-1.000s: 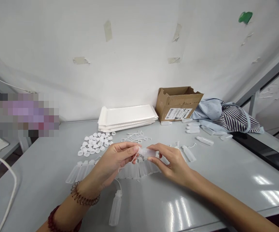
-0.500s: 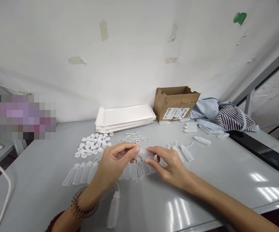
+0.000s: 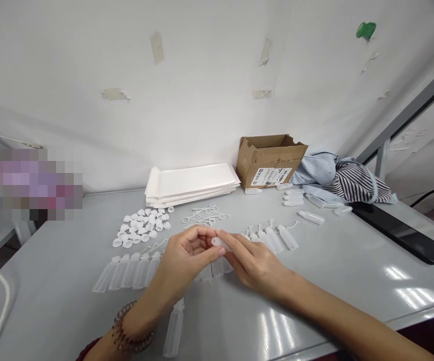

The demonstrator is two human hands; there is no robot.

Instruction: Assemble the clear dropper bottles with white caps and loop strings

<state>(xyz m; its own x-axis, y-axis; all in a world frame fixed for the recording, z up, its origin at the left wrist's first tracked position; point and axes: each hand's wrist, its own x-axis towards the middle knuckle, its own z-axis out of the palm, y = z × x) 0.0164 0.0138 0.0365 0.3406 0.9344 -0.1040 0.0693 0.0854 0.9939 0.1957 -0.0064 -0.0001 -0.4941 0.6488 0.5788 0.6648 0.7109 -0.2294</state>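
Note:
A small translucent plastic bottle [image 3: 217, 242] is held between my two hands above the middle of the table, its open mouth turned to the left. My left hand [image 3: 187, 253] is closed around the mouth end, with thumb and fingertips touching it. My right hand [image 3: 252, 258] wraps over the body and hides most of it. Under and beside the hands lies a row of translucent bottles [image 3: 125, 273], partly covered by the left wrist. One more bottle [image 3: 173, 331] lies alone near the front. Several bottles with strap rings [image 3: 275, 238] lie right of the hands.
White caps [image 3: 142, 228] are heaped at the left, beside loose ringed straps [image 3: 204, 215]. Behind stand a stack of white padded envelopes [image 3: 192, 183] and an open cardboard box [image 3: 269, 163]. Loose bottles [image 3: 310, 217], cloth [image 3: 352, 180] and a long black object [image 3: 397, 233] lie right.
My right hand has turned and closed over the bottle, which was held by fingertips before. The bottle's mouth now faces left, toward my left hand. The view has shifted slightly.

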